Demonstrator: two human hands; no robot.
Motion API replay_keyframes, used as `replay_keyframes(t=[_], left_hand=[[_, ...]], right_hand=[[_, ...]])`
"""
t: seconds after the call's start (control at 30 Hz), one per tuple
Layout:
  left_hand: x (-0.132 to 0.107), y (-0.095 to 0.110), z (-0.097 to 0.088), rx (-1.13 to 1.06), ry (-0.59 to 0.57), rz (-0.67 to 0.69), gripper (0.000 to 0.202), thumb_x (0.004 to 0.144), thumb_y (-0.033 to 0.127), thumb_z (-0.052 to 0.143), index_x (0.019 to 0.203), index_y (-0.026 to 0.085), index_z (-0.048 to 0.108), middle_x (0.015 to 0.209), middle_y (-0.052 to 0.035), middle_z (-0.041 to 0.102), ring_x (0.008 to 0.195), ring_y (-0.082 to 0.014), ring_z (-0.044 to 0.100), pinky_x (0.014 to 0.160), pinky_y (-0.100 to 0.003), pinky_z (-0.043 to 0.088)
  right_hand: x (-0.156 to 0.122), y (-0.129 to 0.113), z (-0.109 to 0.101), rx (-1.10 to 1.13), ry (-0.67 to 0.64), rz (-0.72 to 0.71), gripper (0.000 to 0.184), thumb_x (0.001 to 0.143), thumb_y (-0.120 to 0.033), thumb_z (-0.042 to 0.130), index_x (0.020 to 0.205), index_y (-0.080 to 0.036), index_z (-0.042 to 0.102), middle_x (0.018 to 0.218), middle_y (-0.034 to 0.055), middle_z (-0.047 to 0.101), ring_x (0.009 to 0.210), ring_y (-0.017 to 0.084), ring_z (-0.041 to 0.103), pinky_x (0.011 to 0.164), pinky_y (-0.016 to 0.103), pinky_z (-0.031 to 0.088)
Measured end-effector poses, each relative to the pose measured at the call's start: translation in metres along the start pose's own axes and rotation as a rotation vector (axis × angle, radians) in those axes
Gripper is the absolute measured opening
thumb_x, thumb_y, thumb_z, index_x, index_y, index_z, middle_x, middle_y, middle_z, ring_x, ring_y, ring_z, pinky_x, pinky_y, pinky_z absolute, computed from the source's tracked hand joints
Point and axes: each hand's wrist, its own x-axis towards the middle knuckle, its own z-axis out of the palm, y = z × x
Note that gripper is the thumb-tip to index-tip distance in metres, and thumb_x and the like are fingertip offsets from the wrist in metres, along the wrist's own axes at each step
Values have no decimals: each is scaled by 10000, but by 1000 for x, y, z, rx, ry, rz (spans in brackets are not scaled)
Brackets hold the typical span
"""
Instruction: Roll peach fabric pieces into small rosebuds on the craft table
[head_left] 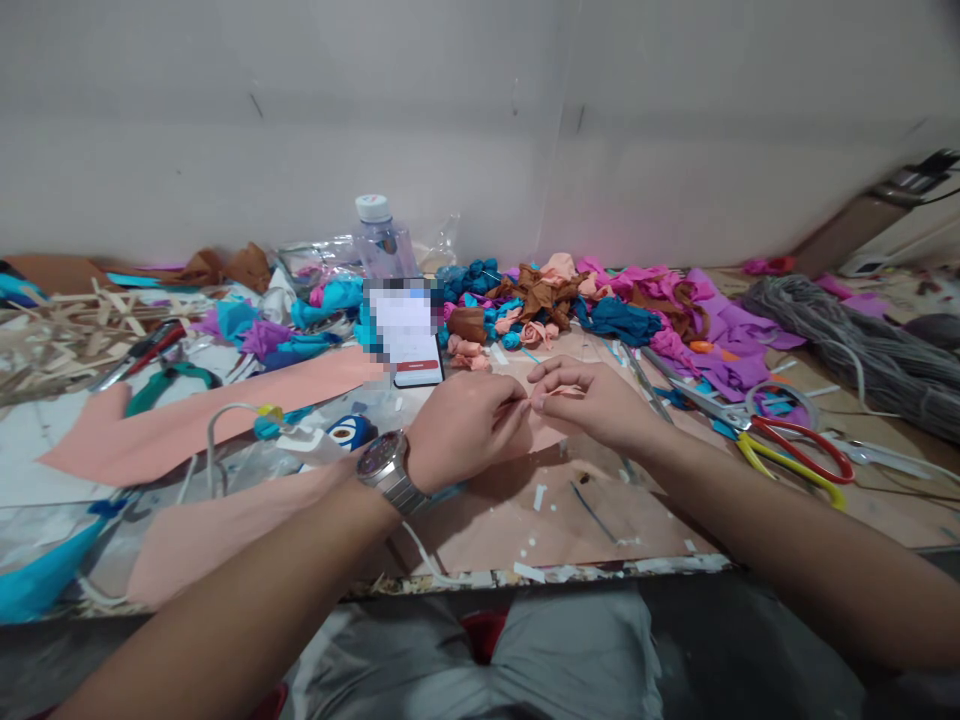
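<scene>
My left hand (466, 425), with a metal-banded watch (382, 462) at its wrist, is closed with thumb and fingertips pinching the edge of a piece of peach crepe paper (536, 432). From the other side my right hand (600, 402) pinches the same paper, its fingertips meeting those of the left. The paper hangs just above the worktop, partly hidden by my left hand. A longer peach strip (225, 540) passes beneath my left forearm; whether it joins the held piece I cannot tell.
Crumpled crepe paper flowers (547, 295) line the back. A phone (416, 345) leans before a plastic bottle (384, 245). Scissors (806, 450), a tape roll (784, 405) and a grey cord bundle (862, 350) lie right. Pliers (169, 382) and wooden pieces (71, 335) lie left.
</scene>
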Motion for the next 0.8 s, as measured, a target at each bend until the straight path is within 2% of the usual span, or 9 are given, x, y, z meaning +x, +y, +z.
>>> replay_keyframes(t=[0.33, 0.5, 0.7, 0.8], left_hand=[[-2, 5, -2, -61, -19, -7, 226, 947, 254, 526, 871, 163, 718, 824, -39, 738, 724, -166, 628, 643, -288, 390], [-2, 6, -2, -99, -15, -16, 207, 938, 235, 528, 877, 170, 715, 842, -30, 743, 724, -161, 628, 638, -281, 387], [-2, 6, -6, -203, -20, -80, 240, 956, 271, 524, 907, 166, 734, 862, -38, 750, 756, -168, 646, 686, -274, 443], [-2, 2, -9, -222, 5, -110, 243, 950, 288, 538, 899, 164, 741, 849, -41, 752, 742, -169, 649, 693, -276, 458]], right_hand=[[0, 2, 1, 11, -53, -24, 92, 739, -249, 652, 682, -194, 698, 1127, 47, 606, 1039, 202, 596, 876, 333, 469], [-1, -2, 2, 82, -107, 21, 115, 746, -263, 646, 671, -181, 676, 1157, 39, 574, 944, 171, 586, 798, 301, 459], [-1, 0, 0, 117, -64, 12, 106, 748, -256, 651, 678, -184, 684, 1126, 31, 594, 975, 167, 577, 833, 289, 450], [-1, 2, 0, 165, -43, 65, 123, 752, -289, 671, 694, -180, 678, 1145, 29, 601, 885, 146, 577, 771, 279, 457]])
